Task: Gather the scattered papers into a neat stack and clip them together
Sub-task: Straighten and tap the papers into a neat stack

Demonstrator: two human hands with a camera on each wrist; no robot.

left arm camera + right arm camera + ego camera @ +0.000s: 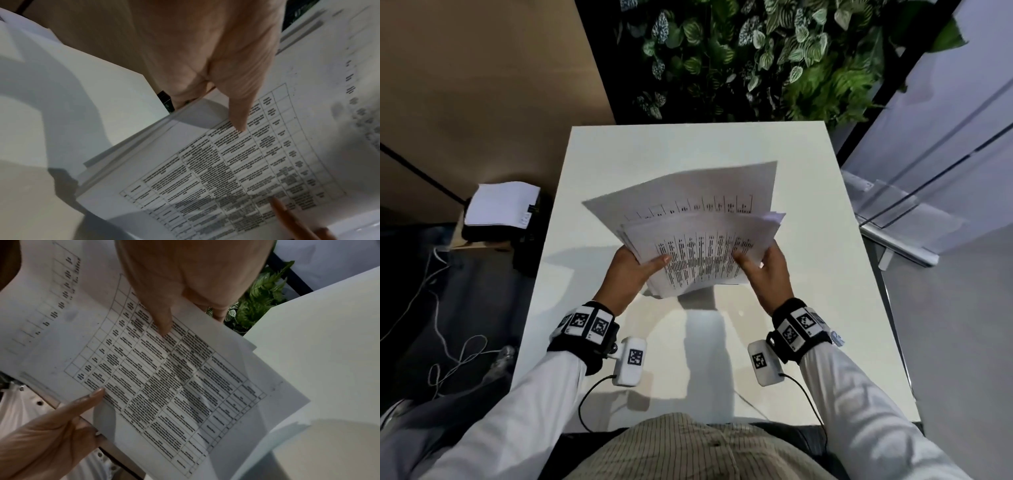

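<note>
Sheets of white printed paper (698,246), tabled text uppermost, fanned unevenly above white desk (592,164); left hand (631,270) and right hand (767,274) gripped opposite edges.

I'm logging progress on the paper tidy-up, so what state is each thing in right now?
papers: lifted off the table, held by both hands, still fanned and uneven, no clip visible.
left hand: grips the bundle's left edge, thumb on top.
right hand: grips the right edge, thumb on top.
table: bare white top below the papers.
</note>
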